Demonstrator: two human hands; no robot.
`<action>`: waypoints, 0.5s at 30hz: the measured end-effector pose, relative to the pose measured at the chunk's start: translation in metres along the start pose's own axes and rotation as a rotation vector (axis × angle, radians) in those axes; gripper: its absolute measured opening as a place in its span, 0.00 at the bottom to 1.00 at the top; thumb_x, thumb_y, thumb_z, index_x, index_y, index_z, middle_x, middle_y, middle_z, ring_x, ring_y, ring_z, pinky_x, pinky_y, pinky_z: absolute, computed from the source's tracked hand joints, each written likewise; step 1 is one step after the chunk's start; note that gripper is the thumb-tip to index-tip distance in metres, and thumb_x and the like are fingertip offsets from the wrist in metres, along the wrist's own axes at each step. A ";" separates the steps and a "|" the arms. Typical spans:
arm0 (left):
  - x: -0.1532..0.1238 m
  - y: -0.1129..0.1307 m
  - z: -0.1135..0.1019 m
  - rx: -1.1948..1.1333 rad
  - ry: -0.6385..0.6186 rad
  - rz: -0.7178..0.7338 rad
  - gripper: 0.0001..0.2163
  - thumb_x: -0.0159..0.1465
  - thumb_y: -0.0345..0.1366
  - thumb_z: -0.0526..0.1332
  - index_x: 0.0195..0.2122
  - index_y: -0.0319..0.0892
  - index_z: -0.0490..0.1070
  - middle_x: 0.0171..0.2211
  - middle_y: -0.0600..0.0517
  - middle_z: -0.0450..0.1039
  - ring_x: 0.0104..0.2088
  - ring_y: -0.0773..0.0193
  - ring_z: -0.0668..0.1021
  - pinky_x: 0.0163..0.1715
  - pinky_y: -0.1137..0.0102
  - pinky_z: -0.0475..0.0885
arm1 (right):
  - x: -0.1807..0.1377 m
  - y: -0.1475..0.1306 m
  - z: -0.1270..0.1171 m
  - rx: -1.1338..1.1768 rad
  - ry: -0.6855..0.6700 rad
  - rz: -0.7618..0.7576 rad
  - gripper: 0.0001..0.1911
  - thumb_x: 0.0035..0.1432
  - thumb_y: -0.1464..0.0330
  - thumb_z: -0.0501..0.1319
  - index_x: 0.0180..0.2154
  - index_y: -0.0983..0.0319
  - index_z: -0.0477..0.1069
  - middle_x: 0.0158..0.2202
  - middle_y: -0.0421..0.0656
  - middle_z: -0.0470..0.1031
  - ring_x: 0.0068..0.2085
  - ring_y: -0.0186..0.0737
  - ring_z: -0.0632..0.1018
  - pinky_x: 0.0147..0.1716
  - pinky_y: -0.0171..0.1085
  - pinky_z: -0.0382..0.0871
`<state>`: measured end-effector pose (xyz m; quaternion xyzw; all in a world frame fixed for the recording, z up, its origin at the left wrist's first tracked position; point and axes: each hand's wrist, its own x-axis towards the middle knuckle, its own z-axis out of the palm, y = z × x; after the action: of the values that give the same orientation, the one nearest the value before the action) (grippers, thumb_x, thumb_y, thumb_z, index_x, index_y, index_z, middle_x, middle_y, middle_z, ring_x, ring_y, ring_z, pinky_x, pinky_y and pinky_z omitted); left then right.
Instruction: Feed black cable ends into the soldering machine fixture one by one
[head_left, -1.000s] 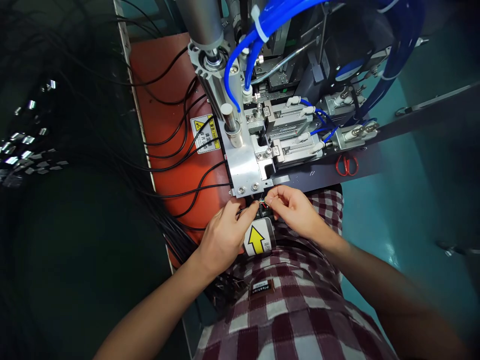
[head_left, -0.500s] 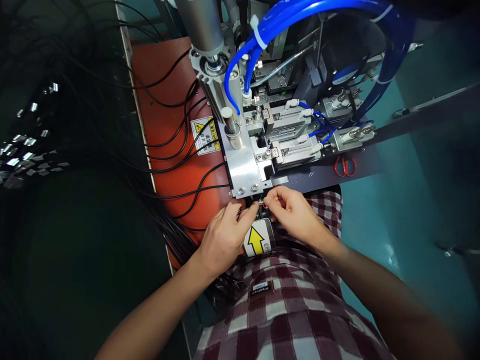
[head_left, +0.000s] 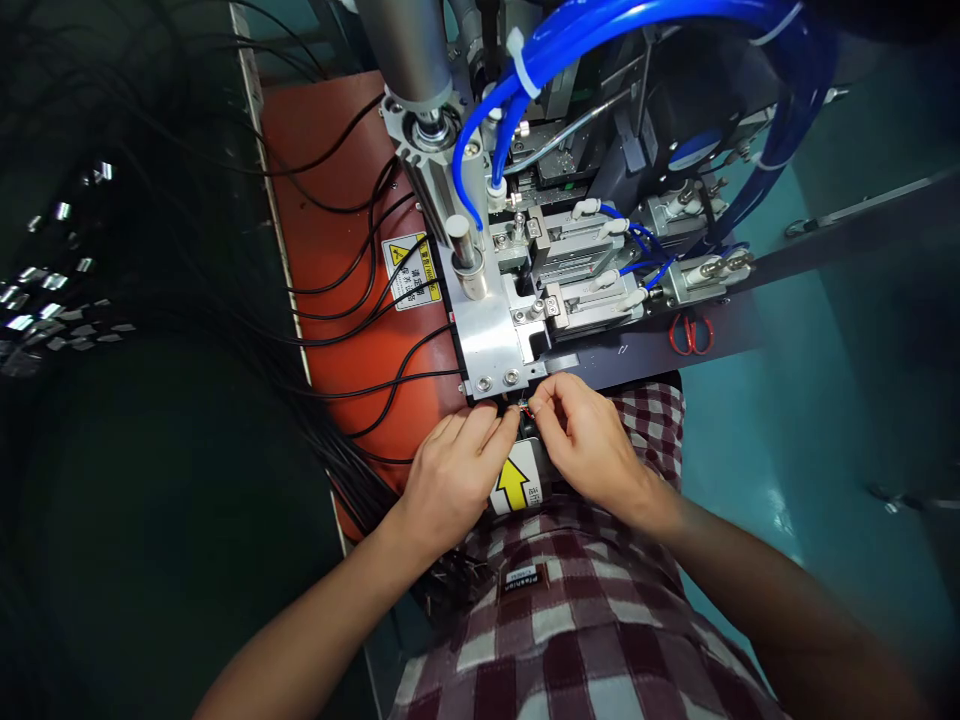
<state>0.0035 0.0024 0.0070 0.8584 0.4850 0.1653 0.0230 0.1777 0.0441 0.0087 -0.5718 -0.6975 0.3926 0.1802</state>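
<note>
Just below the front edge of the machine's metal block [head_left: 487,345], my two hands meet at the fingertips. A small bunch of thin coloured wires [head_left: 525,408], red and pale green among them, shows between them. My left hand [head_left: 454,465] is closed, thumb and index finger pinching at the wires' left end, where the cable they belong to is mostly hidden by the fingers. From the other side my right hand [head_left: 589,435] pinches the wires' free ends between thumb and index finger. A white label with a yellow arrow [head_left: 514,485] sits right under the fingertips.
Black cables [head_left: 375,385] run over the orange-red table [head_left: 341,240] and hang in a bundle at its left edge. Pneumatic cylinders [head_left: 585,255] and thick blue hoses [head_left: 637,25] stand beyond the block. Red-handled scissors [head_left: 691,335] lie on the dark ledge at right.
The left fingers have drawn closer together and the right hand has turned slightly. Both hands stay at the wires.
</note>
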 end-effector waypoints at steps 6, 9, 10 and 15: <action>-0.001 0.001 0.002 0.014 0.013 -0.019 0.13 0.67 0.27 0.51 0.50 0.35 0.68 0.33 0.47 0.69 0.30 0.62 0.71 0.29 0.69 0.68 | 0.002 0.007 0.005 0.386 -0.204 0.183 0.09 0.64 0.65 0.51 0.32 0.60 0.63 0.22 0.38 0.67 0.25 0.36 0.71 0.26 0.35 0.64; -0.002 0.000 0.003 -0.002 0.015 -0.025 0.13 0.67 0.27 0.50 0.51 0.36 0.68 0.33 0.47 0.68 0.31 0.62 0.71 0.29 0.70 0.68 | 0.004 0.012 0.005 0.355 -0.136 0.189 0.08 0.63 0.64 0.53 0.32 0.61 0.64 0.23 0.37 0.67 0.24 0.34 0.70 0.25 0.33 0.62; -0.002 -0.001 0.003 -0.005 0.014 -0.026 0.13 0.67 0.27 0.50 0.51 0.36 0.68 0.34 0.46 0.68 0.31 0.62 0.71 0.29 0.70 0.69 | 0.004 0.012 0.005 0.326 -0.104 0.177 0.08 0.62 0.65 0.54 0.31 0.61 0.64 0.24 0.37 0.67 0.24 0.34 0.69 0.25 0.33 0.61; -0.004 -0.001 0.004 -0.030 0.010 -0.029 0.14 0.67 0.27 0.51 0.51 0.35 0.68 0.34 0.46 0.67 0.31 0.62 0.71 0.29 0.70 0.69 | 0.006 0.013 0.006 0.521 -0.243 0.246 0.09 0.62 0.63 0.54 0.31 0.61 0.64 0.20 0.35 0.65 0.21 0.33 0.68 0.23 0.33 0.61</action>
<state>0.0020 0.0007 0.0016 0.8500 0.4951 0.1764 0.0358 0.1804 0.0486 -0.0058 -0.5355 -0.5153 0.6424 0.1872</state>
